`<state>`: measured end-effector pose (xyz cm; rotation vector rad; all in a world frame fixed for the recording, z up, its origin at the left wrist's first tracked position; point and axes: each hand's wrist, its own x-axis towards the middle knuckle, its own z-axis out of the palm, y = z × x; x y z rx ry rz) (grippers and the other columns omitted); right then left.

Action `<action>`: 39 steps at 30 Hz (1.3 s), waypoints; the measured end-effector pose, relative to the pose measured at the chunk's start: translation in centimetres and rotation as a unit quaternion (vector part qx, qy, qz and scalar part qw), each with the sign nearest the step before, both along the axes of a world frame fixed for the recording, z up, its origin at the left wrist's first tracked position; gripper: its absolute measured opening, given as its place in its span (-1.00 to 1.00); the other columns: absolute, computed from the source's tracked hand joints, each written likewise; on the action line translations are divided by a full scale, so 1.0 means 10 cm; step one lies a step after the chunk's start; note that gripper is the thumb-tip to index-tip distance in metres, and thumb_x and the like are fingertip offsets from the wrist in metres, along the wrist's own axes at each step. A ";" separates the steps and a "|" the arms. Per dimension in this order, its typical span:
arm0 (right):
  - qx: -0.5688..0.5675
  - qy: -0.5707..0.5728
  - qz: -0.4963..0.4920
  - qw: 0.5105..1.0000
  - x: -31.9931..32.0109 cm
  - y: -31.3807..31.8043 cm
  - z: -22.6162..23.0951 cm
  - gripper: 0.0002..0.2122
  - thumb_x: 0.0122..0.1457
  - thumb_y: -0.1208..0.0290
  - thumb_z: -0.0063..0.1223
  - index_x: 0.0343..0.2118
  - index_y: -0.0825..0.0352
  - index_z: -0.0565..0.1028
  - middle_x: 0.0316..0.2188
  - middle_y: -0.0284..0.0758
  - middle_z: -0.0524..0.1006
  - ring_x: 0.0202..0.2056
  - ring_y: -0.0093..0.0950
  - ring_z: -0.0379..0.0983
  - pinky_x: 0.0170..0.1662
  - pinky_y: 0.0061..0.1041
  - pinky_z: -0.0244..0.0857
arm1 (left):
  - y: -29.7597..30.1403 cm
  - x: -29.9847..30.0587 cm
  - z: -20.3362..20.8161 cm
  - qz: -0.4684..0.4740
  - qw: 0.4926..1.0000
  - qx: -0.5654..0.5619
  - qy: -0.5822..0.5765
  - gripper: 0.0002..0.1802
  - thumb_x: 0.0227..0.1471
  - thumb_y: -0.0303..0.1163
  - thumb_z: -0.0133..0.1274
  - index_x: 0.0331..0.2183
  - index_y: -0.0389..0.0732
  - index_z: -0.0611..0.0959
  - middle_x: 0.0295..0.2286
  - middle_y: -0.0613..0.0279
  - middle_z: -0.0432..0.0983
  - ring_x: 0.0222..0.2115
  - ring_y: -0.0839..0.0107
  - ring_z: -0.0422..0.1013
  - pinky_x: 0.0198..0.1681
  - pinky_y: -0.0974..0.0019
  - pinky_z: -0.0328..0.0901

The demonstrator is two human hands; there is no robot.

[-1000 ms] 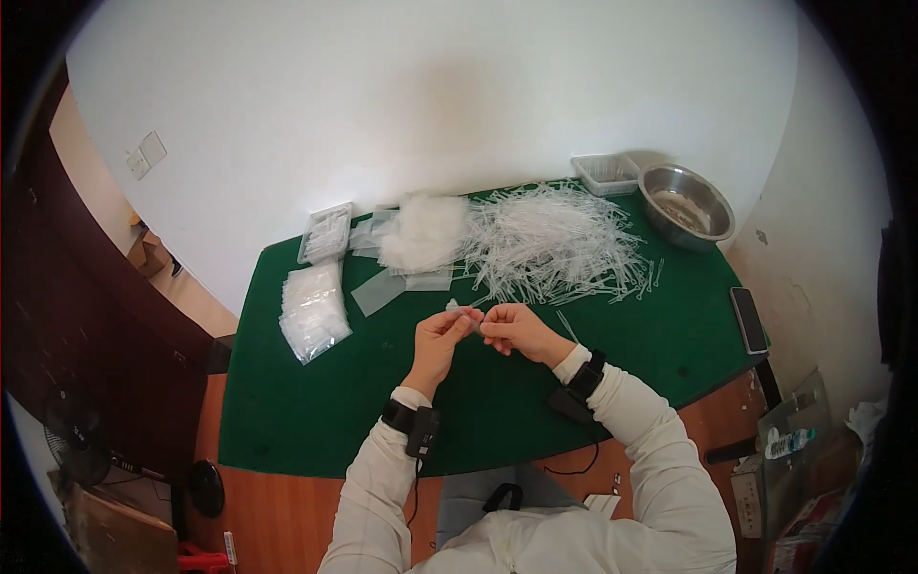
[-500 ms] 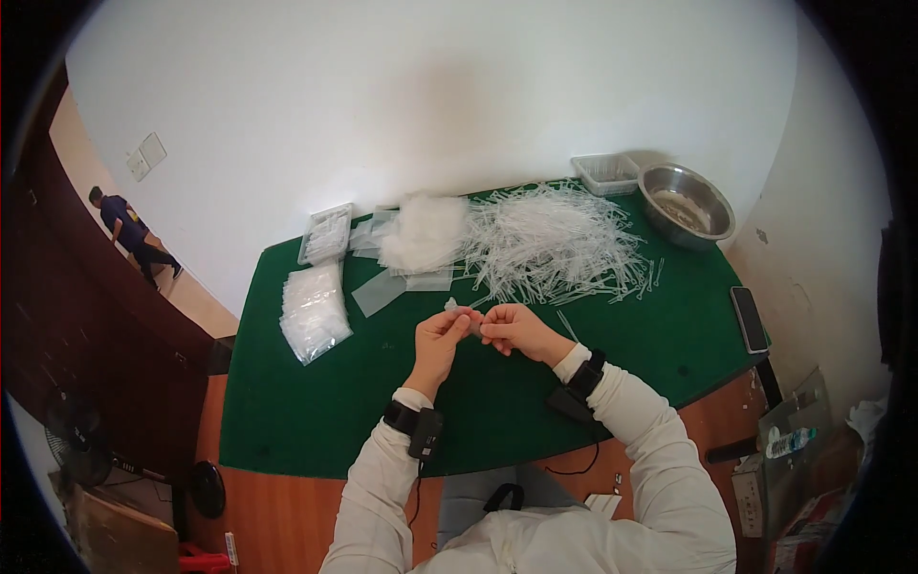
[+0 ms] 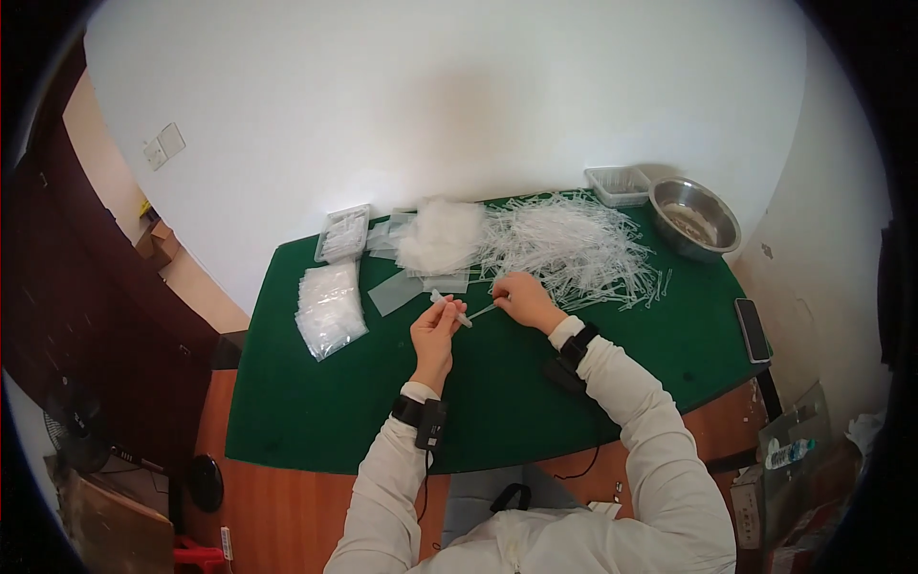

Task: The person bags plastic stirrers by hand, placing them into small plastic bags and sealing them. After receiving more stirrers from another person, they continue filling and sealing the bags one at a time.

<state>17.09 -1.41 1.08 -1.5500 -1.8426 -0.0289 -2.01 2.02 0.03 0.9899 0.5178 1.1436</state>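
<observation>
My left hand (image 3: 435,337) is closed around a small whitish rolled piece (image 3: 465,320), whose ends stick out past the fingers. My right hand (image 3: 524,299) pinches a thin clear plastic stick (image 3: 482,312) that points toward the left hand. Just beyond the right hand spreads a large loose heap of clear plastic sticks (image 3: 574,244), many with a small loop at one end. A white fluffy heap (image 3: 442,234) lies left of it, with flat translucent sheets (image 3: 396,293) beside and under it.
Clear plastic bags (image 3: 331,311) are stacked at the left, below a plastic tray (image 3: 343,233) of white pieces. A clear plastic tray (image 3: 618,186) and a steel bowl (image 3: 695,218) stand at the far right. A phone (image 3: 753,331) lies by the right edge of the green table (image 3: 316,421).
My hands have moved apart; the right one shifted right and away, and a stick now shows in it. The rolled piece stays in my left hand. A person at the left has gone from view.
</observation>
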 end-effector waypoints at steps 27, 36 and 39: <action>-0.175 0.610 0.162 0.756 -0.24 -0.62 0.07 -0.88 0.05 0.40 -0.01 -0.49 0.34 0.40 -0.60 -0.44 0.42 -0.63 -0.70 0.28 -0.59 -0.74 0.14 | -0.18 0.07 0.11 -0.147 0.988 0.048 0.017 -0.79 0.01 -0.46 -0.06 -0.29 -0.37 0.48 -0.36 0.12 0.46 -0.31 0.37 0.41 -0.22 0.36 0.32; -0.193 0.624 0.179 0.736 -0.29 -0.65 0.06 -0.88 0.04 0.40 -0.01 -0.51 0.33 0.40 -0.63 -0.41 0.43 -0.69 -0.72 0.23 -0.66 -0.77 0.06 | -0.19 0.05 0.09 -0.156 0.983 0.087 0.053 -0.81 0.01 -0.48 -0.08 -0.29 -0.37 0.48 -0.33 0.11 0.44 -0.28 0.36 0.39 -0.20 0.35 0.30; -0.215 0.611 0.172 0.742 -0.28 -0.64 0.07 -0.89 0.05 0.41 -0.02 -0.50 0.32 0.38 -0.63 -0.42 0.42 -0.70 -0.73 0.21 -0.67 -0.78 0.04 | -0.20 0.07 0.09 -0.154 0.984 0.073 0.045 -0.81 0.01 -0.48 -0.08 -0.30 -0.37 0.48 -0.33 0.10 0.44 -0.28 0.36 0.39 -0.20 0.35 0.30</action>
